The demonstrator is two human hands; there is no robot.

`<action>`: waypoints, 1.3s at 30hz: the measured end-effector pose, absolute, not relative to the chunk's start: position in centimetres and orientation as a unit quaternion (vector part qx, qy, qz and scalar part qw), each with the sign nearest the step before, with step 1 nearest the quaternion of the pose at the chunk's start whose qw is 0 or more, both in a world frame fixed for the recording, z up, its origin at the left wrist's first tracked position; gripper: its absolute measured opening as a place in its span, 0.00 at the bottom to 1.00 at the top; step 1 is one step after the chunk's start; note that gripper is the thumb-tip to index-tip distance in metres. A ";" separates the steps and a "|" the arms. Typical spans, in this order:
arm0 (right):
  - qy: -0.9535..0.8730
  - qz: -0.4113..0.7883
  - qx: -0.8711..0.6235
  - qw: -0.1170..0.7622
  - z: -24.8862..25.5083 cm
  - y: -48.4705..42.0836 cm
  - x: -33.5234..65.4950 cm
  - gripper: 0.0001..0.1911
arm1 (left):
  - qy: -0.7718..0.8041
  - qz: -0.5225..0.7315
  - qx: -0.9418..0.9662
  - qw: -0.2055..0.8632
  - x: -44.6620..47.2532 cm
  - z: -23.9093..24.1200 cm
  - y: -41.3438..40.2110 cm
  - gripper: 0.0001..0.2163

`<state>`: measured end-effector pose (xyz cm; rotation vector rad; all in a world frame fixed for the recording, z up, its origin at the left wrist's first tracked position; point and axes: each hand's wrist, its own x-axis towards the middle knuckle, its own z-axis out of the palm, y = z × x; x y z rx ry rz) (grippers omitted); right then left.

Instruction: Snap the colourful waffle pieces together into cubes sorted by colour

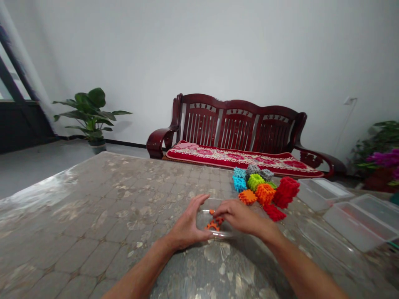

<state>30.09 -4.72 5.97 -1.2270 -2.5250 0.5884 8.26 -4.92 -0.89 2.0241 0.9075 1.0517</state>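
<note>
A small clear plastic container (222, 235) sits on the table in front of me, with a few orange toothed plastic pieces (213, 226) inside. My left hand (189, 224) is wrapped around its left side, thumb at the near rim and fingers at the far side. From the right, my right hand (235, 215) reaches down into the container. Its fingers are bent together among the orange pieces; whether one is pinched between the fingertips is hidden.
Stacked toothed blocks in blue, grey, green, orange (265, 194) and red (286, 192) stand right of the container. Farther right are translucent plastic boxes (358, 224) and a clear lid (327, 241). Past the patterned table (93, 216) stands a wooden bench (237, 124).
</note>
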 end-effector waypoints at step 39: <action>-0.604 0.011 -0.763 0.229 4.2 -3.7 37.9 0.26 | 0.365 0.410 0.758 0.351 8.3 -0.9 -4.9 0.47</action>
